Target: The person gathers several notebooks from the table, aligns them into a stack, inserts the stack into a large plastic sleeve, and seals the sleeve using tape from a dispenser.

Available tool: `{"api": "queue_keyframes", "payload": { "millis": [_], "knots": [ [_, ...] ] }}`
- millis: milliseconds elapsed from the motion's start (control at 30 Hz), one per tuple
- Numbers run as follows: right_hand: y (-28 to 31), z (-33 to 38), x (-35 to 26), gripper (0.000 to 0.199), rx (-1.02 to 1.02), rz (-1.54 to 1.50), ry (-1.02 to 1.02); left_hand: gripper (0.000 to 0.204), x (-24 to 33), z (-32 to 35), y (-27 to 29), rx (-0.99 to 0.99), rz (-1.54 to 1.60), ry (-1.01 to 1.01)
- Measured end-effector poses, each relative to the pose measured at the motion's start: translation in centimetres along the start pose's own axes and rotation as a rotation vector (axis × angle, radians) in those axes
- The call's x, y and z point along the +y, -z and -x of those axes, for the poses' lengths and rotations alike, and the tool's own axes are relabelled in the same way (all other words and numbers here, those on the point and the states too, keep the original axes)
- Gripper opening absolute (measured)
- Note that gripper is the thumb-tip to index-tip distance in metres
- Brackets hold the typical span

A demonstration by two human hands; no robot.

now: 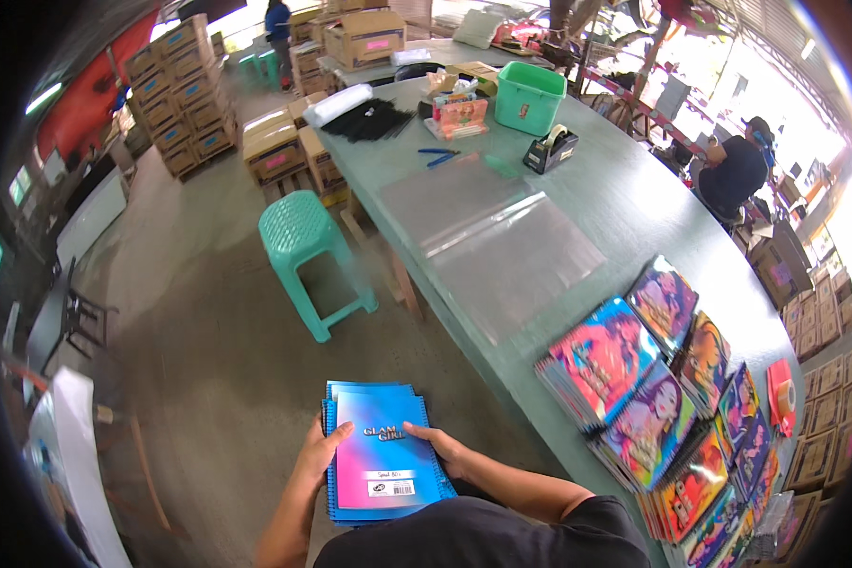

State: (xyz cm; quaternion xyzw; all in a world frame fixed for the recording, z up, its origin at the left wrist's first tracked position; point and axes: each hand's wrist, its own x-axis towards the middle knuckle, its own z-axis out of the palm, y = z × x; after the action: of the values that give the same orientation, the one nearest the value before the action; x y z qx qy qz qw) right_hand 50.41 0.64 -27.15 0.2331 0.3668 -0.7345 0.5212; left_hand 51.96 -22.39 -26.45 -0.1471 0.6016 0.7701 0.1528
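Observation:
Close to my body, over the floor beside the table, I hold a stack of spiral notebooks (379, 454) with blue and pink covers. My left hand (320, 450) grips the stack's left edge, thumb on the top cover. On the opposite edge my right hand (440, 447) clasps it the same way, thumb on the cover. The notebooks beneath stick out a little unevenly under the top one. Fingers under the stack are hidden. To the right on the green table (634, 180), piles of colourful spiral notebooks (601, 360) lie close together.
Clear plastic sheets (511, 265) lie mid-table. Beyond are pliers (437, 156), a tape dispenser (551, 150), a green bin (530, 97) and black strips (367, 121). A green stool (303, 227) stands left of the table. Cartons (182, 99) are stacked behind; a person (736, 170) sits at the far right.

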Motion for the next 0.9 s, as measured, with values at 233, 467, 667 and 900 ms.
{"api": "queue_keyframes", "payload": {
  "millis": [233,467,667,900],
  "knots": [
    [-2.6,-3.2,-21.3,0.070,0.196,0.111,0.874,0.081,17.3,-17.9,-6.5,-0.081,-0.188,-0.581],
    [2.0,-1.7,-33.2,0.094,0.639,0.162,1.585,0.098,25.6,-37.4,-14.6,-0.741,-0.087,-0.530],
    [5.8,-7.3,-37.2,0.099,1.079,-0.029,1.699,0.094,22.9,-48.3,-19.8,-0.935,-0.245,-0.276],
    [4.0,-5.2,-38.7,0.121,1.302,0.101,1.917,0.103,24.5,-53.7,-22.1,-1.313,-0.248,-0.419]
  ]
}}
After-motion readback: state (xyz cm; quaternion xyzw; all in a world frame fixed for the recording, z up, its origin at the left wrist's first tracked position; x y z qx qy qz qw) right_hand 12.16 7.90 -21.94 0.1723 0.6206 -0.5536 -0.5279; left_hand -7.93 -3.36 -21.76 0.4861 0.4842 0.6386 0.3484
